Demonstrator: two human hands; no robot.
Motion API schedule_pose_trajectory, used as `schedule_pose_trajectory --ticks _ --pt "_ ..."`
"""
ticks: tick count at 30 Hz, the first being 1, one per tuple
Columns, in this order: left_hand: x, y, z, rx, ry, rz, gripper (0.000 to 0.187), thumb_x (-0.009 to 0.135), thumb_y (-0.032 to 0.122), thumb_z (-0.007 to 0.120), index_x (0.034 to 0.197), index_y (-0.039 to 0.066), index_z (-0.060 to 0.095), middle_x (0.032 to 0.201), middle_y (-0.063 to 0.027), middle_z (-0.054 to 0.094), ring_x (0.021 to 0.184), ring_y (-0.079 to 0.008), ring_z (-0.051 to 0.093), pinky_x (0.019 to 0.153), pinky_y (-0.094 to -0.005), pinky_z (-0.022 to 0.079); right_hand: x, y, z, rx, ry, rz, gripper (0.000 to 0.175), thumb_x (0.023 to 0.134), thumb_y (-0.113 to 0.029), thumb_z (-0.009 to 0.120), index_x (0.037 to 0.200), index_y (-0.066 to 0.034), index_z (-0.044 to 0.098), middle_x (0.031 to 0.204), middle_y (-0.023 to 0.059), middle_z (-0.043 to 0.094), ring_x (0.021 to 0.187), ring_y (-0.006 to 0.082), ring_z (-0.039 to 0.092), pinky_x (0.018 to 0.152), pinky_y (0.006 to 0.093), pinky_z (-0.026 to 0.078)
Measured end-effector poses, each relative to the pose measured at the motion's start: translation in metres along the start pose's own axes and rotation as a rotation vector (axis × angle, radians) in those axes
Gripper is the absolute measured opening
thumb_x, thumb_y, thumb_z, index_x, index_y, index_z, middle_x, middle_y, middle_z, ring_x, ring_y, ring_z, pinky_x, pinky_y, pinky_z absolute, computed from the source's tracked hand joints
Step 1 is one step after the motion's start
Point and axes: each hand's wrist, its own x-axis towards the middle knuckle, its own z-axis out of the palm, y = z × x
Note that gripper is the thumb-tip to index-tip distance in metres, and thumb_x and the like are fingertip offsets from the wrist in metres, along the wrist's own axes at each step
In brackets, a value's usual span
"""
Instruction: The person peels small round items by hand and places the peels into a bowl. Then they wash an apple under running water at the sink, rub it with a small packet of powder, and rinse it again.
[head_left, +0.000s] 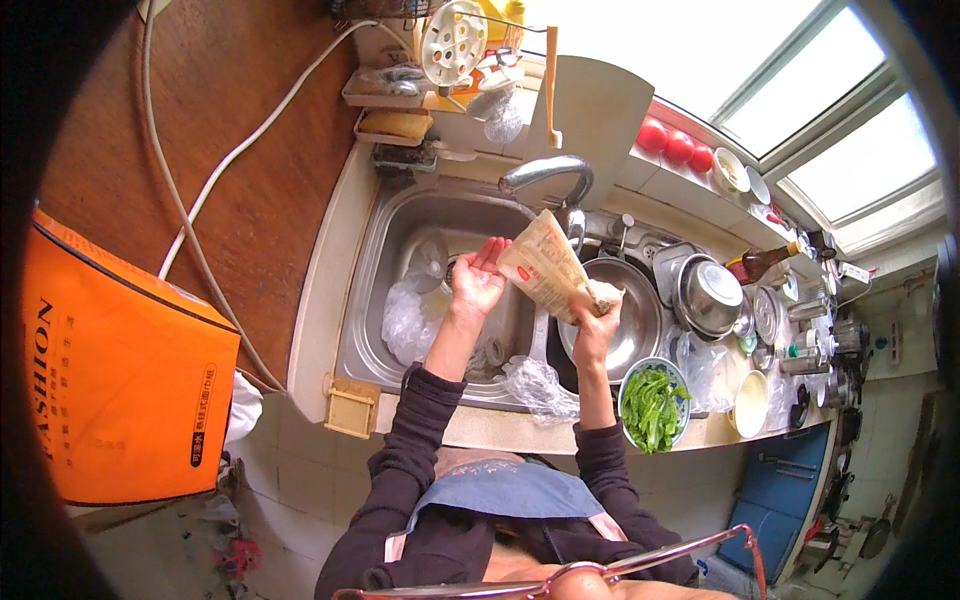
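Note:
My right hand (596, 326) grips the gathered end of a printed, pale plastic bag (546, 266), whose other end tilts up to the left. Beside that end my left hand (478, 281) is held palm up over the left basin of the stainless steel sink (360, 330), fingers apart; a little pale matter seems to lie on the palm. Crumpled clear plastic bags (409, 322) lie in this basin. Behind the bag stands the chrome faucet (551, 171). A metal bowl (637, 300) sits in the right basin, partly behind my right hand.
A bowl of green leafy vegetables (652, 409) stands at the counter's front edge, near my right forearm. Crumpled clear plastic (534, 386) lies on the sink's front rim. Stacked metal bowls (709, 292), a brown glass bottle (761, 262) and a cream bowl (748, 403) are farther right.

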Motion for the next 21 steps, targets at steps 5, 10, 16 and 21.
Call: schedule_pose_trajectory --ticks 5,10,16,21 --pt "0.001 0.0 -0.003 -0.013 0.013 -0.012 0.035 0.074 0.014 0.034 0.092 -0.007 0.056 0.1 -0.0195 0.057 0.103 -0.0305 0.05 0.093 -0.0402 0.037 -0.008 -0.001 0.0 0.0 -0.122 -0.023 0.043 0.065 0.003 0.064 0.102 -0.005 0.043 0.099 0.0047 0.051 0.092 0.0143 0.049 0.083 0.0265 0.038" --pt "0.003 0.002 -0.005 -0.058 -0.05 -0.021 0.036 0.074 0.014 0.034 0.094 -0.007 0.055 0.101 -0.0201 0.056 0.102 -0.0309 0.05 0.093 -0.0413 0.036 -0.014 -0.001 0.002 0.139 -0.081 0.066 0.048 0.063 0.007 0.062 0.104 -0.0056 0.042 0.099 0.005 0.052 0.092 0.0153 0.05 0.082 0.0281 0.04" --pt "-0.003 0.001 0.005 -0.022 -0.023 0.002 0.035 0.074 0.013 0.033 0.093 -0.007 0.055 0.1 -0.0206 0.056 0.102 -0.0308 0.05 0.093 -0.0417 0.036 -0.016 0.016 -0.002 0.211 -0.106 0.216 0.047 0.065 0.005 0.062 0.106 -0.0033 0.041 0.099 0.0076 0.051 0.092 0.0168 0.051 0.082 0.0287 0.042" --pt "-0.01 -0.006 0.013 -0.025 -0.024 -0.029 0.035 0.075 0.014 0.032 0.092 -0.007 0.055 0.1 -0.0198 0.057 0.102 -0.0311 0.05 0.093 -0.0421 0.036 -0.02 0.049 0.002 0.447 -0.167 0.502 0.044 0.077 -0.013 0.056 0.117 -0.0042 0.037 0.11 0.0093 0.05 0.097 0.0197 0.053 0.082 0.0352 0.045"
